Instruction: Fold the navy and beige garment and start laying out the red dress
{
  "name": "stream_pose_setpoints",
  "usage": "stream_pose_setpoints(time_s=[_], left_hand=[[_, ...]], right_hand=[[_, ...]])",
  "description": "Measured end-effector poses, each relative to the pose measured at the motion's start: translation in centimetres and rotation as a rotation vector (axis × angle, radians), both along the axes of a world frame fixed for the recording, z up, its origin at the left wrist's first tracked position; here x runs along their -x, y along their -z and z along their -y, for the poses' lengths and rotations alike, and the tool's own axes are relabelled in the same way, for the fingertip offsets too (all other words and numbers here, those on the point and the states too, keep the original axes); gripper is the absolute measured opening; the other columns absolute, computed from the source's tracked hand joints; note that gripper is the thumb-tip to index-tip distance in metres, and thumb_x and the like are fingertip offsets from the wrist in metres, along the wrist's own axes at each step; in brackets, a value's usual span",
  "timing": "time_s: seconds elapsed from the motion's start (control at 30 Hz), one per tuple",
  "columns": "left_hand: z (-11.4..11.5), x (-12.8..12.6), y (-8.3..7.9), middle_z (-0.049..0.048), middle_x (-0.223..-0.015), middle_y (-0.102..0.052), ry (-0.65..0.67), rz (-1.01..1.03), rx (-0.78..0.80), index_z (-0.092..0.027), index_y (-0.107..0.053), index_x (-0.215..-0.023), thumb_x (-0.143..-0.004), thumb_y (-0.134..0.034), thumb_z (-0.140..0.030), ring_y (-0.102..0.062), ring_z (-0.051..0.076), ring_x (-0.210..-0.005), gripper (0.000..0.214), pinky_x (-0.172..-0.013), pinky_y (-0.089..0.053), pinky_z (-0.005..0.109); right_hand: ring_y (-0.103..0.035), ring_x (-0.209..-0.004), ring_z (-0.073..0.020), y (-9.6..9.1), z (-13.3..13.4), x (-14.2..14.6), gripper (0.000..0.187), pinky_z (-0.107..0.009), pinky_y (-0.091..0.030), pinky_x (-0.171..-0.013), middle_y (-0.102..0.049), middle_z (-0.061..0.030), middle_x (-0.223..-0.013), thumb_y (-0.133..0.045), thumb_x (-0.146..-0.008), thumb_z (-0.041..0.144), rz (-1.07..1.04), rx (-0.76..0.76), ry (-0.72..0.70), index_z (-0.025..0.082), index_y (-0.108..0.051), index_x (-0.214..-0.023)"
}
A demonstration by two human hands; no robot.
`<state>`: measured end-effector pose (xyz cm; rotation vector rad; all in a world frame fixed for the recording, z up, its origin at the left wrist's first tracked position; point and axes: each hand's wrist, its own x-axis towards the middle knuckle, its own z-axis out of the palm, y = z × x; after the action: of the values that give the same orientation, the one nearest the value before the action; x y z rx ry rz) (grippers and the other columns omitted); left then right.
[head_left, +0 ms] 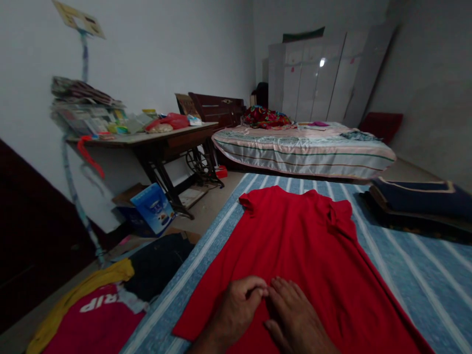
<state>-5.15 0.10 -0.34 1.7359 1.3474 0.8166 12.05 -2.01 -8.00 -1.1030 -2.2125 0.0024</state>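
A red short-sleeved dress (287, 241) lies spread on a blue bed cover with white stripes (379, 246). Its neckline points away from me, and its lower right part runs out of the frame. My left hand (239, 307) rests over the lower middle of the dress, fingers curled and thumb against the index finger. Whatever is between those fingertips is too small or hidden to make out. Beside it, my right hand (293, 312) lies nearly flat on the red cloth, fingers stretched out. The fingertips of both hands almost meet.
Folded dark clothes (420, 206) are stacked on the right of the bed. Down on the left is a pile of yellow, magenta and dark clothes (106, 305). A blue box (153, 209) stands below a cluttered sewing table (162, 137). Another bed (306, 152) and a wardrobe (313, 81) are behind.
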Motion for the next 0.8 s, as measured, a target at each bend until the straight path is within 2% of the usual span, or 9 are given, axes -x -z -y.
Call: stream_pose_setpoints(time_s=[0.1,0.2,0.3,0.4,0.5,0.63,0.8], left_hand=[[-3.7,1.6,-1.4,0.0001,-0.083,-0.071,-0.11,-0.121,-0.082,-0.02,-0.067,-0.086,-0.082,-0.047,-0.026,-0.065,0.015,-0.081,0.021,-0.075,-0.049,0.023],[-8.7,2.8,-2.0,0.0029,-0.092,-0.071,-0.228,-0.403,-0.17,-0.017,-0.066,-0.094,-0.083,-0.048,-0.024,-0.065,0.017,-0.087,0.022,-0.08,-0.048,0.026],[-13.5,2.9,-1.7,0.0086,-0.106,-0.068,-0.316,-0.773,-0.185,-0.014,-0.064,-0.105,-0.082,-0.055,-0.024,-0.062,0.02,-0.1,0.027,-0.087,-0.045,0.027],[-16.7,2.0,-0.8,0.0132,-0.11,-0.066,-0.402,-0.93,-0.148,-0.013,-0.062,-0.111,-0.08,-0.061,-0.03,-0.06,0.025,-0.105,0.036,-0.087,-0.045,0.03],[-18.0,1.3,0.4,0.0156,-0.11,-0.064,-0.435,-0.945,-0.168,-0.011,-0.063,-0.108,-0.082,-0.057,-0.03,-0.057,0.028,-0.107,0.032,-0.089,-0.044,0.033],[-18.2,1.7,1.6,0.0122,-0.106,-0.064,-0.466,-0.933,-0.262,-0.015,-0.065,-0.101,-0.087,-0.049,-0.027,-0.056,0.025,-0.105,0.025,-0.091,-0.042,0.032],[-18.9,2.8,1.7,0.0091,-0.102,-0.067,-0.539,-0.673,-0.214,-0.017,-0.066,-0.1,-0.087,-0.047,-0.024,-0.06,0.022,-0.099,0.024,-0.085,-0.043,0.028]], right_hand=[[-0.056,-0.116,-0.0299,1.0,-0.2,0.5,0.041,-0.046,-0.046,-0.094,-0.061,-0.0118,-0.125,-0.06,-0.081,0.036,-0.027,-0.065,0.033,0.021,-0.055,-0.12],[-0.058,-0.113,-0.0285,1.7,-0.7,0.7,0.039,-0.043,-0.048,-0.093,-0.064,-0.0114,-0.122,-0.06,-0.081,0.04,-0.035,-0.13,0.039,0.022,-0.058,-0.115],[-0.06,-0.111,-0.0255,2.1,-1.2,0.6,0.038,-0.038,-0.047,-0.093,-0.065,-0.0092,-0.119,-0.061,-0.08,0.041,-0.03,-0.189,0.038,0.024,-0.058,-0.113],[-0.062,-0.107,-0.0246,2.0,-1.4,0.3,0.037,-0.036,-0.048,-0.092,-0.067,-0.0089,-0.115,-0.061,-0.08,0.041,-0.004,-0.228,0.034,0.023,-0.058,-0.112],[-0.061,-0.108,-0.025,1.6,-1.4,0.1,0.038,-0.036,-0.049,-0.091,-0.067,-0.0093,-0.117,-0.061,-0.081,0.041,0.033,-0.212,0.021,0.023,-0.057,-0.114],[-0.061,-0.109,-0.0261,0.5,-1.1,0.3,0.036,-0.038,-0.05,-0.091,-0.067,-0.0093,-0.117,-0.059,-0.081,0.045,0.043,-0.142,0.045,0.023,-0.059,-0.11],[-0.063,-0.105,-0.0255,-0.8,-1.0,0.3,0.034,-0.038,-0.052,-0.088,-0.067,-0.0081,-0.116,-0.055,-0.084,0.046,0.032,-0.131,0.059,0.022,-0.059,-0.109]])
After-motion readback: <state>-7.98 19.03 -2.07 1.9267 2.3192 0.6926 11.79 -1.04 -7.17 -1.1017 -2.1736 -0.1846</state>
